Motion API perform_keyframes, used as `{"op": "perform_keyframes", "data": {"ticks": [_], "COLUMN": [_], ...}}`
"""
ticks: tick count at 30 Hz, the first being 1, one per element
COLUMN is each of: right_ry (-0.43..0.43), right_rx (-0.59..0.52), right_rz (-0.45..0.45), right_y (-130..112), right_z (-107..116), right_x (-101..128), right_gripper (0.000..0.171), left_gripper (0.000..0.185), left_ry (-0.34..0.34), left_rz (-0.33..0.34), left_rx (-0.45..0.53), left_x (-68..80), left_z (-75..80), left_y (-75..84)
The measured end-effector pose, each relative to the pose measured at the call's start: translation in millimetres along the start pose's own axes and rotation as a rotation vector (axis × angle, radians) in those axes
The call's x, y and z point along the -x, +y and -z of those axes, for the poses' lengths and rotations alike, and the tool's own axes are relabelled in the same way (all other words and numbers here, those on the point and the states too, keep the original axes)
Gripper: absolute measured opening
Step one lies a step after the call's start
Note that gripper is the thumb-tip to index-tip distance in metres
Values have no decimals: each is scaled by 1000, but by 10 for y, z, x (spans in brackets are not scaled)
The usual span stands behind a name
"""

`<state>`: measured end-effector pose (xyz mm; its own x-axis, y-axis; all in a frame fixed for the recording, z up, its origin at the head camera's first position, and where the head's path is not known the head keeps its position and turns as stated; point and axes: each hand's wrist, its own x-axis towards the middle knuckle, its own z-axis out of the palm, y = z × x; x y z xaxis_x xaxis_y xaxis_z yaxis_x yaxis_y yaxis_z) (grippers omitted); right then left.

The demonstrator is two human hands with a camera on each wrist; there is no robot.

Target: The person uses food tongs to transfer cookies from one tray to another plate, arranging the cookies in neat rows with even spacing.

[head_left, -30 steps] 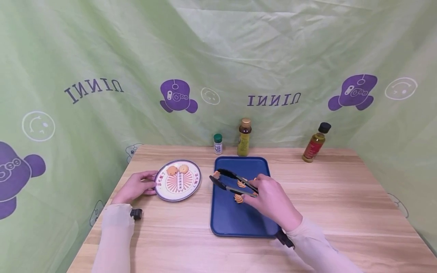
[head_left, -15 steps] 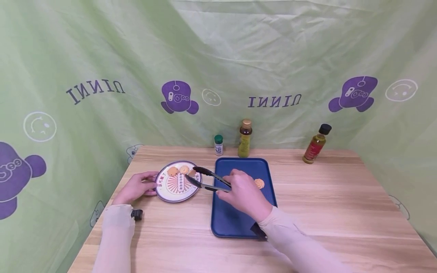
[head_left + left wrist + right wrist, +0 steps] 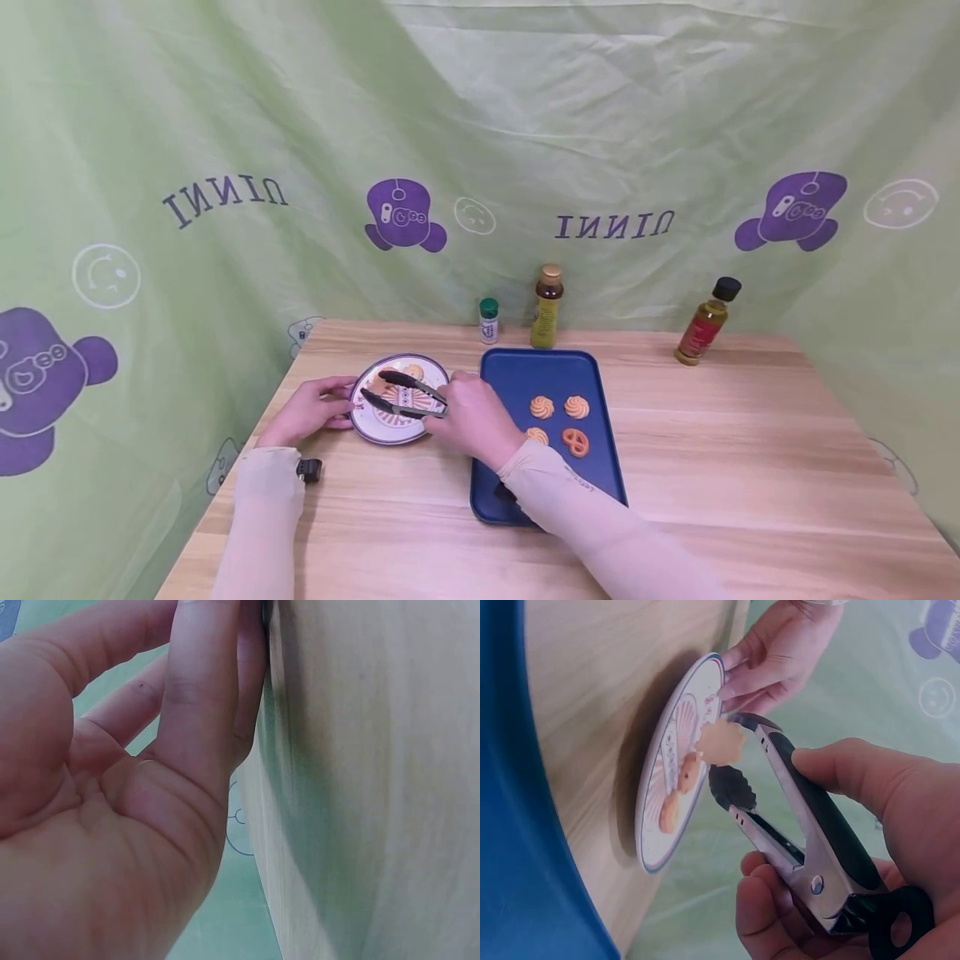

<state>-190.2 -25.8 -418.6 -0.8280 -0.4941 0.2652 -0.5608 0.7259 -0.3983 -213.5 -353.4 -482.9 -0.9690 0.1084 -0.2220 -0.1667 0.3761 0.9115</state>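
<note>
My left hand (image 3: 303, 414) holds the left rim of a white plate (image 3: 381, 437) with a blue edge and a red printed pattern. My right hand (image 3: 480, 419) grips black-and-metal kitchen tongs (image 3: 826, 817), whose black tips are over the plate. Between those tips, in the right wrist view, is a pale scalloped cookie (image 3: 721, 742). Two cookies lie on the plate, one round with dark specks (image 3: 689, 774) and the other (image 3: 670, 813) beside it. In the left wrist view the left fingers (image 3: 199, 690) are bent close to the tabletop, the plate mostly hidden.
Right of the plate lies a blue tray (image 3: 536, 367) with swirl cookies (image 3: 576, 407) and a pretzel-shaped cookie (image 3: 575, 442), partly under the right forearm. At the back stand a green-capped shaker (image 3: 489, 322), a brown-capped bottle (image 3: 546, 312) and a black-capped oil bottle (image 3: 703, 327).
The right hand has carried the tongs and the cookie left from the tray to over the plate, uncovering the cookies on the tray. The left hand stays at the plate's rim.
</note>
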Motion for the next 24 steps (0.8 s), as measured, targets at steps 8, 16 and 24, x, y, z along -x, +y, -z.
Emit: {"op": "perform_keyframes", "data": {"ticks": [8,16,24], "right_ry": [-3,-8,-13], "right_rx": [19,61,71], "right_rz": [13,11,29], "right_y": [-23,-26,-21], "right_z": [-162,-124,-135], "right_x": [-82,41,85], "right_gripper": [32,32,32], "left_gripper": [66,65,66], "left_ry": [-1,2,-3], "left_rz": [5,18,14], "left_rx": [-4,-13,-15], "left_x": [-11,-10,7], "left_z": [11,11,-6], "left_y": [0,27,27]}}
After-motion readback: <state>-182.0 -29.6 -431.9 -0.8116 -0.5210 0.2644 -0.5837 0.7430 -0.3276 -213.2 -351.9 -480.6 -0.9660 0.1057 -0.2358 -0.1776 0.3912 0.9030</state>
